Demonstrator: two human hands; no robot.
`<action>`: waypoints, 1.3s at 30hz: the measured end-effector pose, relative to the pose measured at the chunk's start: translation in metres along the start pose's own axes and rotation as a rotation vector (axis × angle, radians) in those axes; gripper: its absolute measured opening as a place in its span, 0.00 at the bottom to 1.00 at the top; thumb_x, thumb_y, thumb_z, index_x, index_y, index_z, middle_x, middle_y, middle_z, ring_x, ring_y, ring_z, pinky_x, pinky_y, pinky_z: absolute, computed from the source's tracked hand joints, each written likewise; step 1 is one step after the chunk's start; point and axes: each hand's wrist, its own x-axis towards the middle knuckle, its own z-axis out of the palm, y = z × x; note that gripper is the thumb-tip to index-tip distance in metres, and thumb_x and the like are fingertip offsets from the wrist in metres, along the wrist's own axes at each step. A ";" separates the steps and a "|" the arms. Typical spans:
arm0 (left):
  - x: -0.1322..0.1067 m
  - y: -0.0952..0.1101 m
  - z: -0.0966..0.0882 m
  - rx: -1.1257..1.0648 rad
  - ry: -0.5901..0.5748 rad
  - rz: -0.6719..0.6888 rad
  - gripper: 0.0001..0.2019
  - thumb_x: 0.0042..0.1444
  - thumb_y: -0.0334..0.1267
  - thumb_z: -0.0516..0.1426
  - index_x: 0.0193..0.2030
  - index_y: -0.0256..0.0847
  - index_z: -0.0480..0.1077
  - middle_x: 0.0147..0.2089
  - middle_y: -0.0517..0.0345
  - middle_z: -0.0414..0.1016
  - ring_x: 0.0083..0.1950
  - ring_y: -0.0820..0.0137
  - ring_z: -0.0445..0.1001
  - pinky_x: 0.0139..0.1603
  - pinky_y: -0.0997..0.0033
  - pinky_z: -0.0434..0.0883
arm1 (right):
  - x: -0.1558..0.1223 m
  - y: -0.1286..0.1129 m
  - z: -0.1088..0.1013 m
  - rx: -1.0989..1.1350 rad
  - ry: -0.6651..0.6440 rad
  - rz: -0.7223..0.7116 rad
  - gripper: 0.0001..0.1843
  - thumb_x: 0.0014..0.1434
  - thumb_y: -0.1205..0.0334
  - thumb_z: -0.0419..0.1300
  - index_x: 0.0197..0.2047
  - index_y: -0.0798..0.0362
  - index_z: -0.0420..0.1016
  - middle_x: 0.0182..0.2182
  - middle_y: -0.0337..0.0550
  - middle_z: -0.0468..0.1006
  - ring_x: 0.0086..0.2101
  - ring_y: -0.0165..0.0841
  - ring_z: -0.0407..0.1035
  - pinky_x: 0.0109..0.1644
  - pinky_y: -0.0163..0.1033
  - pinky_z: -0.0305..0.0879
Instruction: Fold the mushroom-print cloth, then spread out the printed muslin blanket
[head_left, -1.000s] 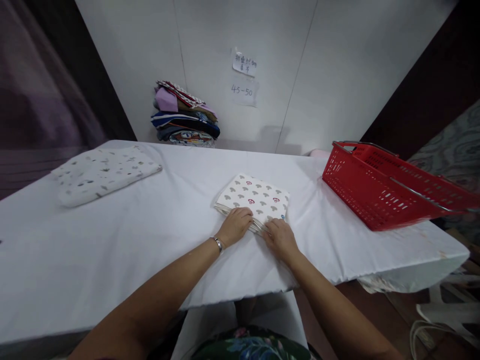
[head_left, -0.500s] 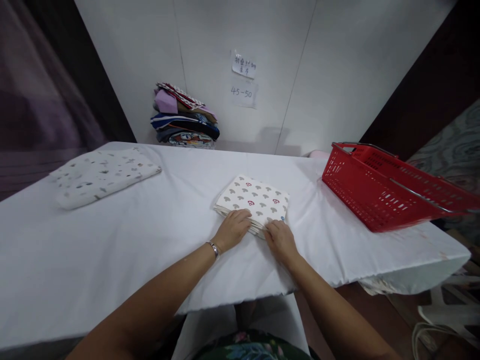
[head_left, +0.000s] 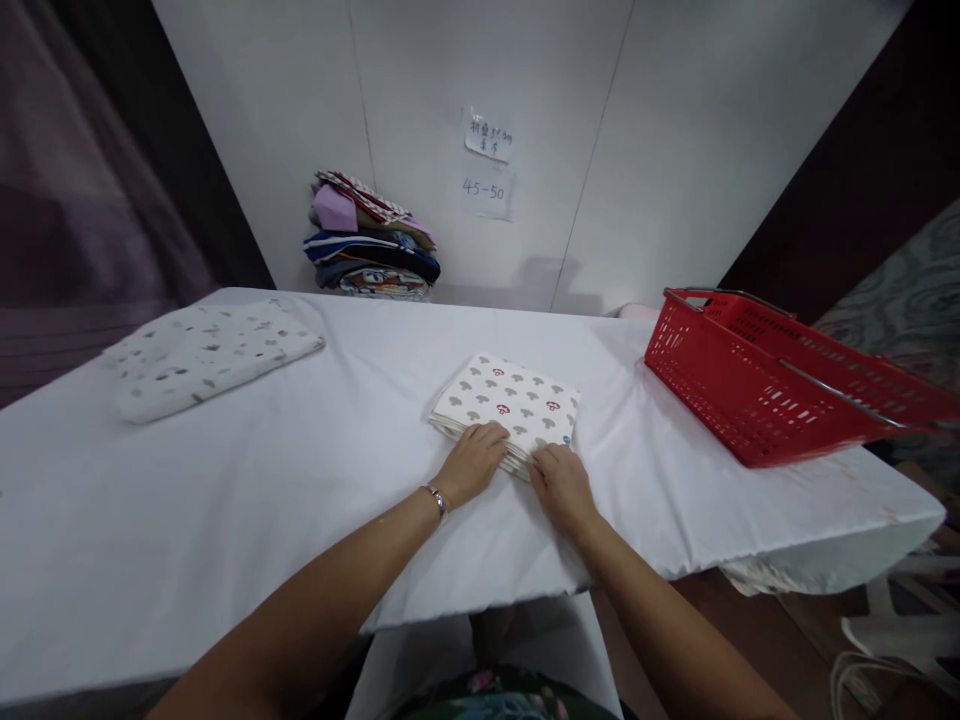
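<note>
White folded cloth [head_left: 517,398] looks nearly finished

Worktop [head_left: 187,510] first: red basket [head_left: 720,375] near its right edge, spotted fabric [head_left: 217,352] near the far left corner. The folded cloth, compact and many-layered, lies inward from the near edge's middle; perhaps only its layers want evening. Left hand [head_left: 474,464] and right hand [head_left: 562,487] reach over that edge, fingers curled against the cloth's near side; whether they pinch it, I cannot tell.

A cloth [head_left: 517,398] is touched by the left hand [head_left: 474,463] and right hand [head_left: 564,487]; near the right edge of the surface [head_left: 225,510], a basket [head_left: 742,385] is set.
</note>
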 end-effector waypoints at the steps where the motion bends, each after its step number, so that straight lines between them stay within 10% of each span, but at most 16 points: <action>1: 0.000 0.000 0.000 0.006 -0.003 0.004 0.11 0.59 0.28 0.47 0.33 0.39 0.69 0.49 0.53 0.69 0.54 0.67 0.63 0.54 0.62 0.61 | 0.000 0.000 0.000 -0.004 0.003 0.003 0.09 0.62 0.61 0.50 0.35 0.53 0.69 0.34 0.44 0.70 0.36 0.35 0.61 0.40 0.39 0.55; 39: 0.004 0.003 0.003 -0.106 0.021 -0.086 0.10 0.61 0.30 0.46 0.35 0.38 0.67 0.45 0.53 0.70 0.48 0.68 0.65 0.53 0.62 0.61 | 0.009 -0.012 -0.002 -0.144 -0.016 0.001 0.05 0.60 0.61 0.55 0.36 0.52 0.68 0.34 0.44 0.70 0.36 0.36 0.61 0.39 0.40 0.50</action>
